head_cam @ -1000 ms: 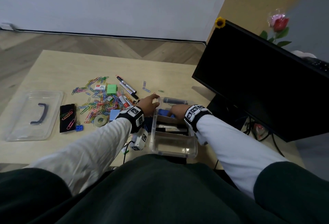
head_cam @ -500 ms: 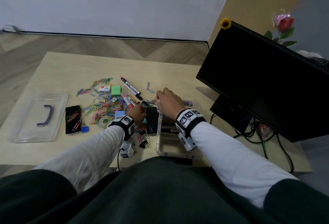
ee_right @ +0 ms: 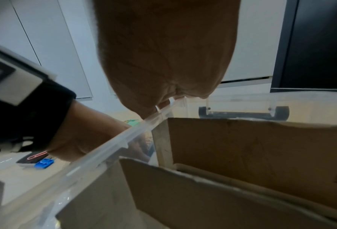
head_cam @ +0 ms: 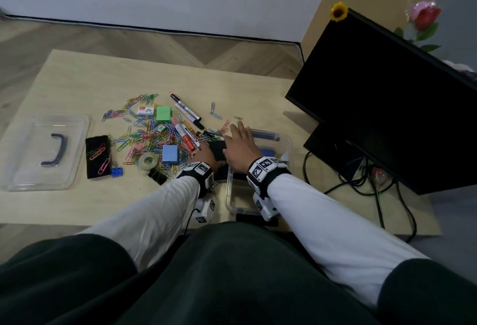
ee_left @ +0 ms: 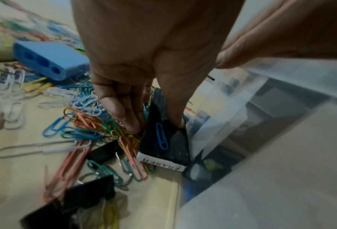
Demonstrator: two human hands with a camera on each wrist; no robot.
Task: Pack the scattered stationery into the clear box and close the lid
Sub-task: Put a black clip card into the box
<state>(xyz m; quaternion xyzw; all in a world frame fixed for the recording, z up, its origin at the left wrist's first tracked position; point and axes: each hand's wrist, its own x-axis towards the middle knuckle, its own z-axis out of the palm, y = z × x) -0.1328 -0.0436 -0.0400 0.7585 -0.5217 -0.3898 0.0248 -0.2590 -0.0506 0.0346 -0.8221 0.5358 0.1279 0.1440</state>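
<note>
Far left on the table [head_cam: 77, 71]: the clear lid [head_cam: 44, 151], lying flat with its dark handle showing, well apart from the box, so the opening is free for loading. Just right of it, a second black eraser [head_cam: 97, 156] carrying a few clips, with a small blue sharpener [head_cam: 116, 171] at its corner. Centre: the scattered paper clips [head_cam: 144, 138], among them a green block [head_cam: 164, 113], markers [head_cam: 185, 111], a tape roll [head_cam: 148, 161], a blue pencil holder [head_cam: 170, 154] and black binder clips [head_cam: 157, 176]; most of the stationery is not yet packed. Right of the heap: the left hand [head_cam: 206, 155], whose thumb and fingers [ee_left: 124, 114] pinch the black whiteboard eraser [ee_left: 166, 139] on edge just beside the wall of the clear box [head_cam: 286, 143]; a blue clip clings to the felt, which suggests a magnetic pad. The edgewise hold probably serves to lift it over the rim. Further right: the right hand [head_cam: 240, 146], fingers extended and flat, reaches over the left rim of the box toward the clips and eraser; it grasps nothing visible, though its fingertips are hidden in the right wrist view. Inside the box stand cardboard cartons [ee_right: 251, 155] and a blue item. Far right: a dark monitor [head_cam: 387, 97], standing clear of the work
</note>
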